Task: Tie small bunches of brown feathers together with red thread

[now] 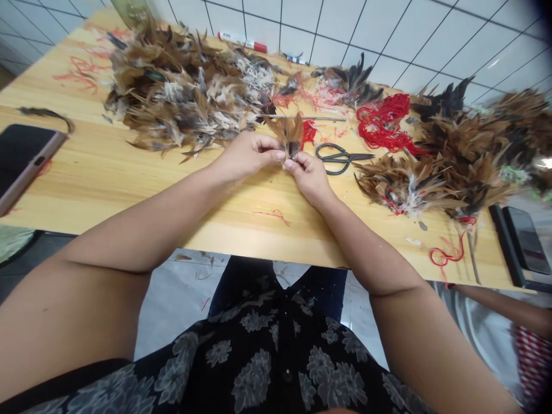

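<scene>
My left hand [248, 155] and my right hand [308, 175] meet over the middle of the wooden table [107, 172]. Both pinch the base of a small bunch of brown feathers [290, 133] that fans upward from the fingertips. A little red thread [307, 132] shows just behind the bunch. Black scissors [338, 158] lie shut on the table right beside my right hand. A big heap of loose brown and white feathers [185, 92] lies beyond my left hand.
A tangle of red cord [383, 121] and tied feather bundles [431, 178] fill the right side. A phone [21, 158] lies at the left edge, another phone [524, 241] at the right. A marker [241, 41] rests by the tiled wall. Another person's arm [504, 305] shows at lower right.
</scene>
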The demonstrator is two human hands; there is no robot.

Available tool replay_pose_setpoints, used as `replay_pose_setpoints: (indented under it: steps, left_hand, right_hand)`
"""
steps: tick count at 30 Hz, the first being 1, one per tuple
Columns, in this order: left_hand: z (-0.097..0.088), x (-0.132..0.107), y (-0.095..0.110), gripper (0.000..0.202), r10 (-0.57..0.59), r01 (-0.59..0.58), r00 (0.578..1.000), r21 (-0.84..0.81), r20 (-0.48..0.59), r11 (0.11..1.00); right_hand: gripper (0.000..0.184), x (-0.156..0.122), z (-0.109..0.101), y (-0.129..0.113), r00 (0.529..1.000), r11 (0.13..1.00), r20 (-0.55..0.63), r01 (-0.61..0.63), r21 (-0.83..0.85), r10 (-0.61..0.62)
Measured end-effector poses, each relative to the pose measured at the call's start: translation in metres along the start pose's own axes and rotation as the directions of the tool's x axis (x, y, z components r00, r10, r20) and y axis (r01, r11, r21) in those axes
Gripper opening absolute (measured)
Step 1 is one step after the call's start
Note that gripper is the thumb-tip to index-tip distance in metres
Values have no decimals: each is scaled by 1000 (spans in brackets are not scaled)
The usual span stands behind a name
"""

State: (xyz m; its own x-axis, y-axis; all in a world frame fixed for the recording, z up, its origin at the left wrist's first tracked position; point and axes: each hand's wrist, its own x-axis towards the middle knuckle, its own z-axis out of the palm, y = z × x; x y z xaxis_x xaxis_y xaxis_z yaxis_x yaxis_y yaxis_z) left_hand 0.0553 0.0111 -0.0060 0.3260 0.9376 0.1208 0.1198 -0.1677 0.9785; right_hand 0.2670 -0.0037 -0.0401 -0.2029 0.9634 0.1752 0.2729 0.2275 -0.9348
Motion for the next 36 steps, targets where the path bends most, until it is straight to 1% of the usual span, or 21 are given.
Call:
replay_pose_setpoints:
  steps: [3,7,11,15,20,24,27,32,34,36]
  left_hand:
    - [6,-2,1,31,-34,34,999,-60,9,998]
    - [10,-1,-2,39,-40,40,999,-158,7,987]
    - [13,0,-9,47,-41,43,999,-219,11,975]
    - [13,1,-15,45,-56,55,998,-239,3,969]
    - [10,4,-21,43,-63,56,998,-245,-21,968]
    - [6,6,-25,48,-68,59,997,-244,-29,968]
    - [5,5,-26,54,-70,66,997,-243,-7,968]
    - [6,4,-27,59,-37,41,999,-228,20,973]
    - [7,4,-28,61,-40,56,997,-253,67,966]
    - [8,5,-28,63,-34,60,995,-310,88,949]
  right_hand:
    - [65,-1,0,-2,1000,1000,5,3,-14,-3]
    - [67,-1,0,-2,1000,1000,7,-10,-3,10]
    - [58,-1,1,-3,1000,999,14,-22,-37,23]
    - [49,-1,1,-3,999,997,26,-23,-73,25]
    - [62,-1,2,-3,999,999,17,-42,-6,42]
    - [65,-1,4,-2,998,995,18,-61,81,60]
    - [68,0,4,-1,998,993,19,-69,92,67]
    - [71,1,2,1,997,996,29,-67,61,65]
    - [72,1,2,1,997,996,52,-54,77,50]
    - [72,0,1,0,997,993,77,-35,113,26]
